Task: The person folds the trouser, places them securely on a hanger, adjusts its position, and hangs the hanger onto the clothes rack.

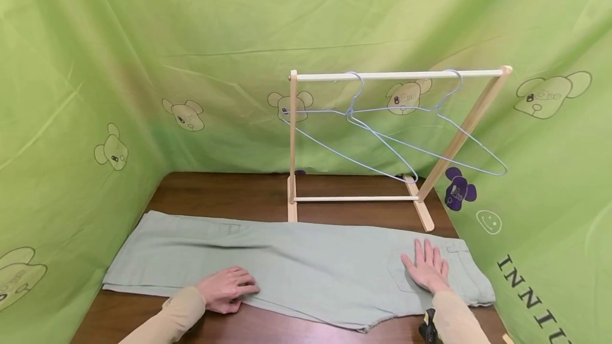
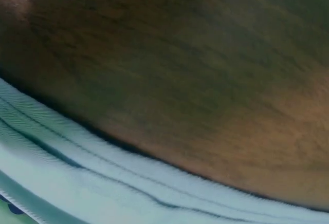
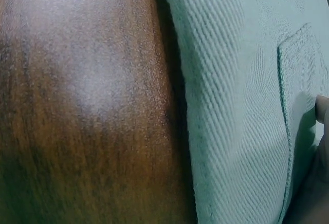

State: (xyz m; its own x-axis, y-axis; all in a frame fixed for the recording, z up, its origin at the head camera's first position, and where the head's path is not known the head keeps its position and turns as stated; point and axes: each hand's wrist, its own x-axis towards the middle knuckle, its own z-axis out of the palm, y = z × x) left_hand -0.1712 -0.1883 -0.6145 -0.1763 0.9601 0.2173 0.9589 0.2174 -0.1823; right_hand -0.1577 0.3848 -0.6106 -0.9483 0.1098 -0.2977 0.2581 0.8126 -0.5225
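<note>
A pair of pale green trousers (image 1: pixel 315 264), folded lengthwise, lies flat across the table with the hems at the left and the waistband at the right. My left hand (image 1: pixel 228 286) rests on the near edge of the legs, its fingers loosely bent. In the left wrist view the layered edge of the trousers (image 2: pixel 128 178) lies along the tabletop. Palm down and fingers spread, my right hand (image 1: pixel 426 267) touches the patch pocket near the waistband. The right wrist view shows that pocket (image 3: pixel 300 80) and part of the thumb at the frame's edge.
Behind the trousers stands a wooden rack (image 1: pixel 354 199) with two lilac wire hangers on its top bar, a left hanger (image 1: pixel 334 145) and a right hanger (image 1: pixel 478 145). Green printed fabric (image 1: pixel 229 31) walls in the brown table (image 1: pixel 215 194) at the back and sides.
</note>
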